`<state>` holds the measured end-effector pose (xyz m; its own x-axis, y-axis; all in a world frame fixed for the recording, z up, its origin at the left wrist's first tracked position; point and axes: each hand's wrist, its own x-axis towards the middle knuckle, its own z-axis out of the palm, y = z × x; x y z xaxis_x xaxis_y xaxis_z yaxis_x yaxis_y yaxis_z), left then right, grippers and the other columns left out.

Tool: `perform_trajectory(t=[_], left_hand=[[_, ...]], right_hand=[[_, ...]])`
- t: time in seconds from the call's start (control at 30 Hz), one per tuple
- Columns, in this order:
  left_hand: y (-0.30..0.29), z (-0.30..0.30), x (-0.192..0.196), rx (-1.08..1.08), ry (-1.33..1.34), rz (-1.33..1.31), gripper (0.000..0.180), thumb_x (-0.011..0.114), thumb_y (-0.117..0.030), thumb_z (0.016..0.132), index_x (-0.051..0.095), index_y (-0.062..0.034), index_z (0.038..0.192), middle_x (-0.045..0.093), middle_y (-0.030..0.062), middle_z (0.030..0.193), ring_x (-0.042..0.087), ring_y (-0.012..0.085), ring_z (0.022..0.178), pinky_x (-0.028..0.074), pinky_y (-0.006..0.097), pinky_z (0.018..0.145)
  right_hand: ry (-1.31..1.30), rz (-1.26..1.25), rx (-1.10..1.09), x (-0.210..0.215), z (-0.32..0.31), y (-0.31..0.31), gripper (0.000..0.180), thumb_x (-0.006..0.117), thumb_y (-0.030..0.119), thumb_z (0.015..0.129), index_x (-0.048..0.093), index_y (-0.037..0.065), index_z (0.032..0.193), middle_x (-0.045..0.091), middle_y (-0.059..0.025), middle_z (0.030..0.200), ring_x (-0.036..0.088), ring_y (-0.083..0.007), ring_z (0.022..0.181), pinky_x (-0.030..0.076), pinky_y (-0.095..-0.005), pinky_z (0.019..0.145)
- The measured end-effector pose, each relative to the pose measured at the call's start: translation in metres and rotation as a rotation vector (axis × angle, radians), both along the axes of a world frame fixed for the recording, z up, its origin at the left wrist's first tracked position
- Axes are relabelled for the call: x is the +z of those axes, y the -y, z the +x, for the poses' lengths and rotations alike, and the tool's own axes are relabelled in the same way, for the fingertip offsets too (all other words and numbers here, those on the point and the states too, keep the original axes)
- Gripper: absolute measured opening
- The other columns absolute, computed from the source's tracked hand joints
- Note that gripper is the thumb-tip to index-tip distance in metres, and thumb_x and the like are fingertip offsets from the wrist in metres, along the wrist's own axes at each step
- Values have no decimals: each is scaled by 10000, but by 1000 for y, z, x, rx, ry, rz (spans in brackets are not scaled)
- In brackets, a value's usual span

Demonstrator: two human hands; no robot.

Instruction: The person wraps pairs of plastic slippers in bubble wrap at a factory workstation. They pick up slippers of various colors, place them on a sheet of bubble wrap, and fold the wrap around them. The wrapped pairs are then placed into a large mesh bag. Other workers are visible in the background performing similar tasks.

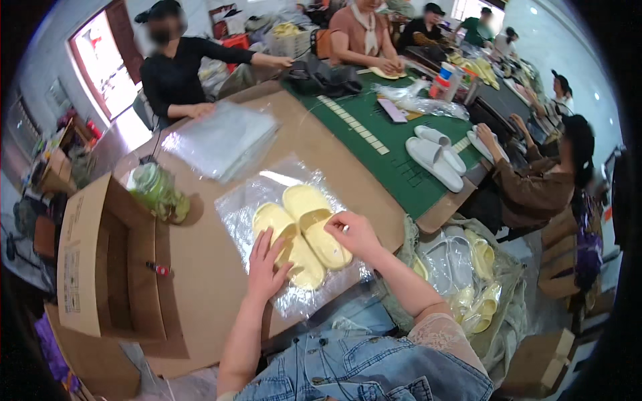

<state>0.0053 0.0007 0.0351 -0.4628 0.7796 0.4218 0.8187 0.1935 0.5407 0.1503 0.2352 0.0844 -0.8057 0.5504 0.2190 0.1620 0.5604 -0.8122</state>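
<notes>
Two pale yellow slippers, the left slipper (304,266) and the right slipper (326,240), lie side by side on a clear plastic bag (239,208) on the brown-topped table. My left hand (266,267) rests with fingers apart on the side of the left slipper. Over the right slipper is my right hand (354,234), its thumb and fingers pinched together. A small white bit shows at the fingertips, too small to name. A small pale spot lies on the right slipper's footbed.
An open cardboard box (80,267) stands at left, near a clear jar (150,184) with yellow-green contents. Stacked clear bags (224,137) lie beyond, under a co-worker's hand. White slippers (435,160) sit on a green mat (374,160). Bagged slippers (461,274) fill a sack at right.
</notes>
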Motion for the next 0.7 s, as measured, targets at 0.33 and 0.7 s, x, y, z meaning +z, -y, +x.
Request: perform_trajectory(t=[0.33, 0.7], left_hand=[[-3, 2, 2, 5, -6, -49, 608, 681, -353, 864, 526, -69, 1379, 356, 202, 1554, 314, 437, 1425, 272, 529, 1157], [2, 7, 1, 73, -9, -195, 644, 664, -419, 846, 520, -46, 1350, 361, 294, 1521, 329, 499, 1404, 283, 601, 1119]], right_hand=[[-116, 343, -588, -62, -23, -266, 492, 757, 240, 809, 565, 18, 1204, 577, -182, 1200, 539, -350, 1156, 446, -445, 973], [120, 262, -881, -80, -97, -453, 958, 865, 357, 700, 368, -52, 1409, 475, -260, 1368, 457, -423, 1283, 394, -469, 1087]])
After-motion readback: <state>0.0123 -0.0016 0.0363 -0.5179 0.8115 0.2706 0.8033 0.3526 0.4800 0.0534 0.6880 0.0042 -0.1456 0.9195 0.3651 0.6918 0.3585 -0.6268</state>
